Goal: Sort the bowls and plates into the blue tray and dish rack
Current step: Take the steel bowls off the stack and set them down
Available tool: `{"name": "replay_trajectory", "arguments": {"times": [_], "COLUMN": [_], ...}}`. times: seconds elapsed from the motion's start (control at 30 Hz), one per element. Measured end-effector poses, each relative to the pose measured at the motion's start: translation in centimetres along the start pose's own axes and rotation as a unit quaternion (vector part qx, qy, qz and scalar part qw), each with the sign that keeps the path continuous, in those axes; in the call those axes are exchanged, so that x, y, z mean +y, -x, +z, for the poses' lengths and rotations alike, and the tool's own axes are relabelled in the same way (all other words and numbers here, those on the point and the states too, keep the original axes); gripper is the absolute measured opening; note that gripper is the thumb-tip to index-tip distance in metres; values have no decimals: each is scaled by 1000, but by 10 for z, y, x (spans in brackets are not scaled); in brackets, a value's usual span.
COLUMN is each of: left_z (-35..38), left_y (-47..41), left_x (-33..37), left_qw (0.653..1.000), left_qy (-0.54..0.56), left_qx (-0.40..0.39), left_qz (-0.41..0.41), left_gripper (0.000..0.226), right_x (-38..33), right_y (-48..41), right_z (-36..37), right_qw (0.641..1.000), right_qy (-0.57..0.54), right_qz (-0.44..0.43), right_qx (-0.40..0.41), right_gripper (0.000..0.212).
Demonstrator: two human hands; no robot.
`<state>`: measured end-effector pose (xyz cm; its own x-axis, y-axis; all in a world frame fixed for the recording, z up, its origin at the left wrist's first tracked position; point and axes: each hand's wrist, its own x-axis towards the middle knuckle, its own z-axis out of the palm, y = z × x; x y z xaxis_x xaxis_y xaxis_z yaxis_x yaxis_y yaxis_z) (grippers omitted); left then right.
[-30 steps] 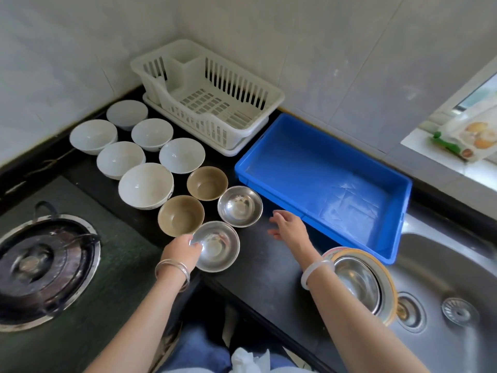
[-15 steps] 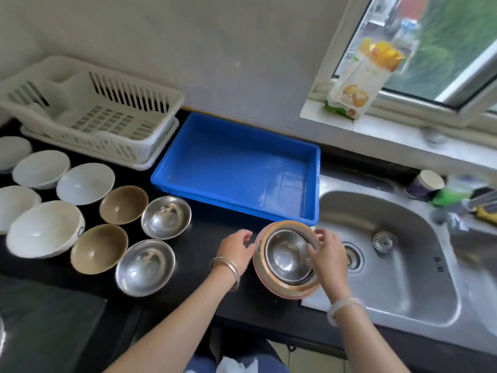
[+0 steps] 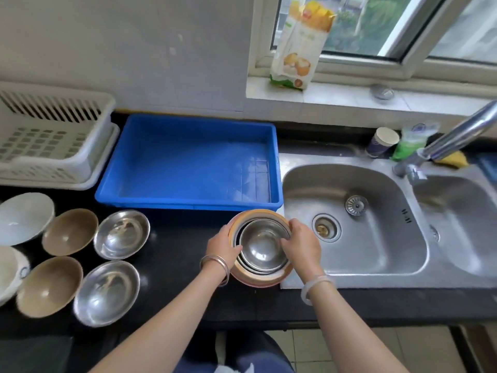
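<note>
A stack of dishes stands at the counter's edge by the sink: steel bowls (image 3: pixel 262 250) nested on orange-rimmed plates (image 3: pixel 258 279). My left hand (image 3: pixel 224 244) grips the stack's left rim. My right hand (image 3: pixel 301 244) grips the right rim of the top steel bowl. Just behind the stack lies the blue tray (image 3: pixel 150 168), with nothing in it. The white dish rack (image 3: pixel 51 138) sits at the far left, also holding nothing. Two steel bowls (image 3: pixel 122 234), two brown bowls (image 3: pixel 70 231) and white bowls (image 3: pixel 24 216) stand in rows on the black counter at left.
A steel double sink (image 3: pixel 376 238) lies right of the stack, with a tap (image 3: pixel 454 135) over it. A cup (image 3: pixel 383 141), a green bag and a yellow sponge sit behind the sink. A food packet (image 3: pixel 298 44) leans on the windowsill.
My view has swung right from the stove to the sink. Both hands left the loose bowls and took hold of the stack of bowls and plates.
</note>
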<state>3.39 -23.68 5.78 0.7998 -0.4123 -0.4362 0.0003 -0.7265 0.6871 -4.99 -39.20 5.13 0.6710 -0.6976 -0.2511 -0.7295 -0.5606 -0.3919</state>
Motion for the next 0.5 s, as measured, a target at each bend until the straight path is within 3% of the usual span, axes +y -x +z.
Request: {"name": "replay_trajectory", "arguments": {"times": [0.33,0.5], "left_z": [5,6], "left_y": [-2,-1], "left_x": [-2,-3], "left_qw": [1000,1000], "left_qy": [-10,-20], "left_qx": [16,17], "left_qz": [-1,0], "left_gripper": [42,41], "right_x": [5,4], "right_y": [0,1], "right_z": [-3,-4], "right_qw": [994,997], "right_qy": [94,56], "right_qz": [-42,-37], "right_qx": [41,26], "right_gripper": [15,18]}}
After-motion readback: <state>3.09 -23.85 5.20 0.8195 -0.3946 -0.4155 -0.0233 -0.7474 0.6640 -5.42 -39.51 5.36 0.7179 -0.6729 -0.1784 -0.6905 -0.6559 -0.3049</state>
